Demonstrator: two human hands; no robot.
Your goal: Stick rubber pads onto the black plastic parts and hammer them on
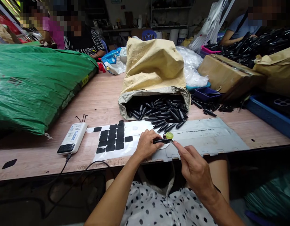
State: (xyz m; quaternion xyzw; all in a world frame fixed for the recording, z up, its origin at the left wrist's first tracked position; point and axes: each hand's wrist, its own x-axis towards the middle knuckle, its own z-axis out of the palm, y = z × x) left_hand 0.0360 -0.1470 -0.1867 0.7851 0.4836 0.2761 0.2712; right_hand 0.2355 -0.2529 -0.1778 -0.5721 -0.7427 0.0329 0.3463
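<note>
My left hand (146,142) is closed around a black tapered plastic piece (160,141), held level just above the table's front part. Pinched in my right hand (195,168) is a slim metal tool (172,141) that reaches up to the end of that piece. A small yellow-green disc (169,135) sits at the meeting point; whether it is fixed to the tool or the piece I cannot tell. Just beyond, many similar black pieces (162,113) spill from the mouth of a paper sack (155,67). Under my hands lies a grey plastic sheet (206,135).
Left of my hands, a white sheet bears black rounded-square stickers (112,137). A white power bank (73,138) with a cable stands beside it. A large green sack (39,84) fills the left. Blue tray (271,116) and cardboard box (229,73) are right. Other people sit across.
</note>
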